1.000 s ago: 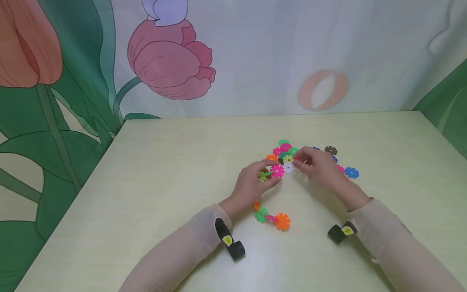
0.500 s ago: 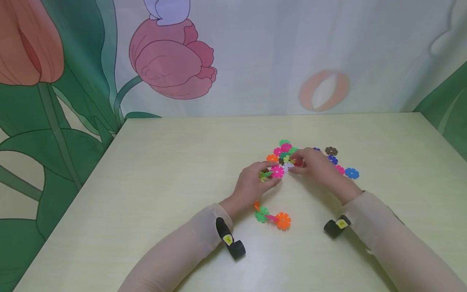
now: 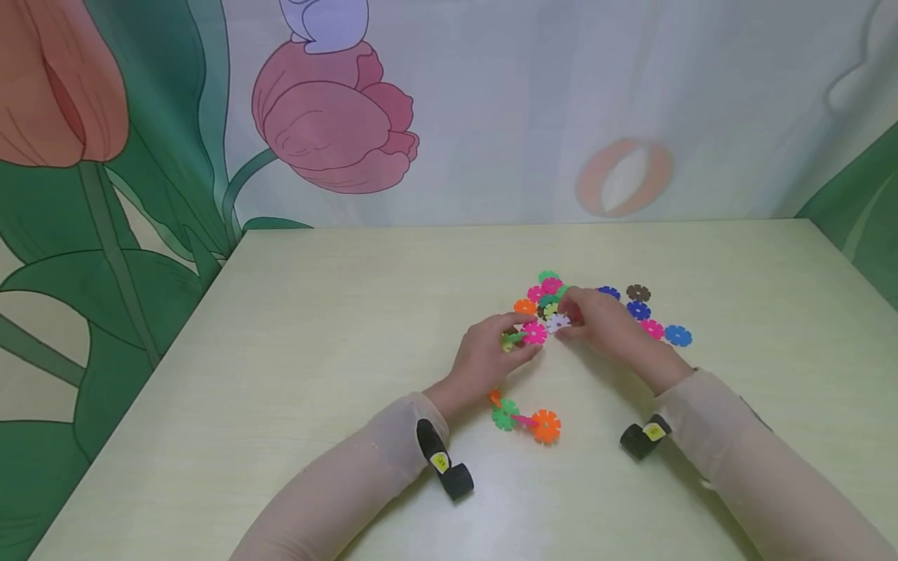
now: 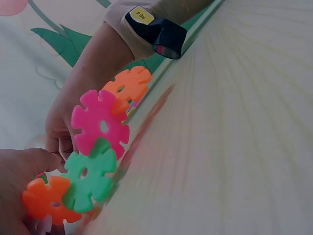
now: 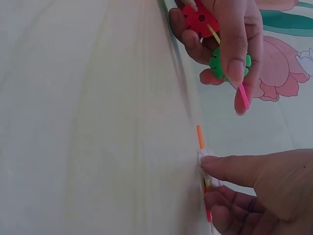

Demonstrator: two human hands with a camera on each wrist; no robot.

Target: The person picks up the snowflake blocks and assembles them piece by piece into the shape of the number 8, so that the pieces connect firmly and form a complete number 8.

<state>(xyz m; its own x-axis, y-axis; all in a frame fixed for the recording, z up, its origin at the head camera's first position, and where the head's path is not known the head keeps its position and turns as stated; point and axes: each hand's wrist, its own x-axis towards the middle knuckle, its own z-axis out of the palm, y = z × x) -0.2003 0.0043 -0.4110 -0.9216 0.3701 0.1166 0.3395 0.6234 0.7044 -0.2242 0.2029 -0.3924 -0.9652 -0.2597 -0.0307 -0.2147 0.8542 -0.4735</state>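
My left hand [image 3: 482, 349] holds a joined chain of notched flower-shaped plastic discs. In the head view a pink disc [image 3: 535, 333] stands between its thumb and fingers, beside a light green disc [image 3: 514, 338]. The right wrist view shows a red disc [image 5: 201, 18] and a green disc [image 5: 229, 63] within that hand. More of the chain hangs toward me, with a green disc [image 3: 505, 415] and an orange disc [image 3: 546, 426]. To the right, my right hand [image 3: 605, 321] pinches a white disc [image 3: 558, 323] between thumb and fingers, close to the pink one.
Behind the hands lies a loose cluster of discs, among them an orange one [image 3: 525, 307] and a pink one [image 3: 552, 285]. Past the right hand are brown [image 3: 638, 293], dark blue [image 3: 638, 310] and light blue [image 3: 678, 336] discs. A flower-printed curtain [image 3: 491, 117] hangs behind the table [image 3: 337, 312].
My right hand has shifted slightly left and its fingers have closed on the white disc, which now sits tilted. The left hand and its chain have barely moved.
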